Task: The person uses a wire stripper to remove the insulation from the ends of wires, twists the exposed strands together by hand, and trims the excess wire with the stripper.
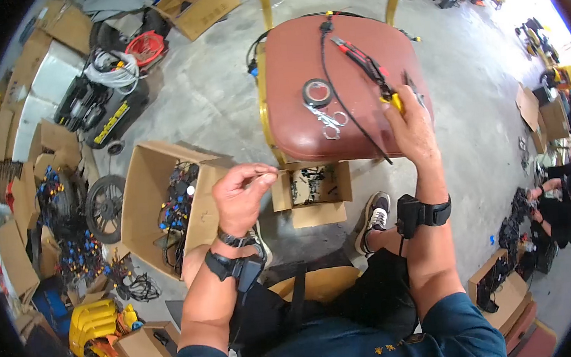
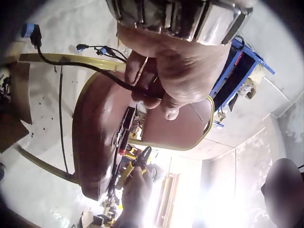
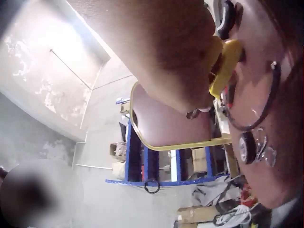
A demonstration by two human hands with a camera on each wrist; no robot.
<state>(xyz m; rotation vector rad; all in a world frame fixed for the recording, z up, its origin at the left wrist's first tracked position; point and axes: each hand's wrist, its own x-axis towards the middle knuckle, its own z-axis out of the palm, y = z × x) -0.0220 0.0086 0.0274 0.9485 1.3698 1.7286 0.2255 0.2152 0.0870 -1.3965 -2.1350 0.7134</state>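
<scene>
My left hand [image 1: 241, 194] is off the chair's front left corner; in the left wrist view its fingers pinch a black cable [image 2: 80, 65] with a blue connector [image 2: 31, 32] at one end. My right hand [image 1: 414, 131], over the right side of the red chair seat [image 1: 289, 57], grips yellow-handled pliers [image 1: 392, 99]; their dark jaws show in the left wrist view. On the seat lie a red and black cutter knife [image 1: 360, 58], a roll of black tape [image 1: 318, 93], clear-handled scissors [image 1: 328, 123] and another black cable [image 1: 339, 90], which hangs over the front edge.
A small open carton [image 1: 318, 215] with small parts stands below the seat's front edge. Left of it is a bigger carton [image 1: 142, 210] of cables with blue connectors. Wheels and loose cables lie farther left; at the far right a person [image 1: 569, 203] bends over dark parts.
</scene>
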